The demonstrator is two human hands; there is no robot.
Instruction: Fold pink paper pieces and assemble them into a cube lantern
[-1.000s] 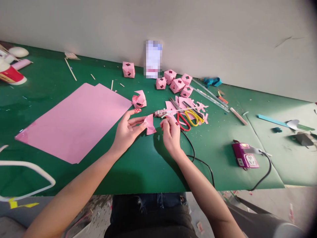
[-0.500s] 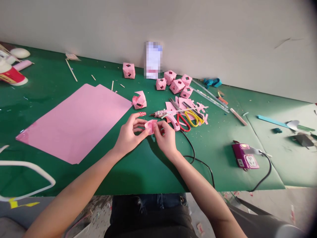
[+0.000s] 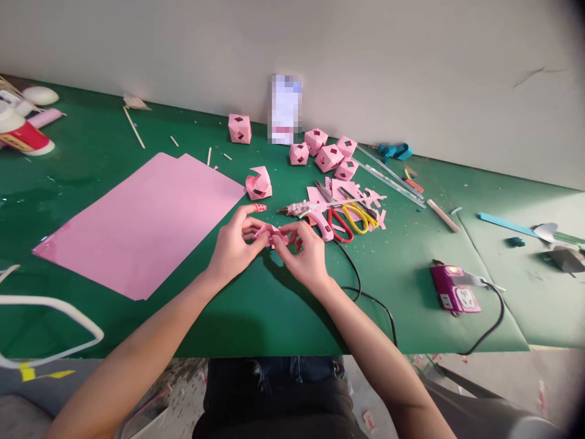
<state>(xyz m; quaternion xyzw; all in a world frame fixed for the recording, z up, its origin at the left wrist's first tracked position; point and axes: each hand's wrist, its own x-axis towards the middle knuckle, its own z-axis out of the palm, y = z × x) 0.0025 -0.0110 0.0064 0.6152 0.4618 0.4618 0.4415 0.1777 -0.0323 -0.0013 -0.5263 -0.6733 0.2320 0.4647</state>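
Between my fingertips is a small folded pink paper piece [image 3: 273, 233], partly covered by both hands. My left hand [image 3: 237, 241] pinches its left side, the index finger stretched out with a red-and-white wrap on its tip. My right hand [image 3: 304, 250] grips the right side between thumb and fingers. Just beyond lies a pink hot glue gun [image 3: 322, 224], its nozzle pointing left. A partly open pink paper ball [image 3: 259, 184] sits behind my left hand. Red-handled scissors [image 3: 340, 225] and yellow-handled scissors [image 3: 361, 218] rest on pink paper scraps [image 3: 345, 188].
Pink sheets [image 3: 150, 225] cover the table's left. Several finished pink paper balls [image 3: 329, 157] stand at the back near a propped, blurred phone [image 3: 285, 110]. Clear glue sticks [image 3: 388, 177] lie behind the scissors. A purple power socket [image 3: 454, 289] with a black cord is at right.
The pink paper piece has been turned and lowered between my fingers, so less of its flat face shows. My right thumb has shifted left across it.
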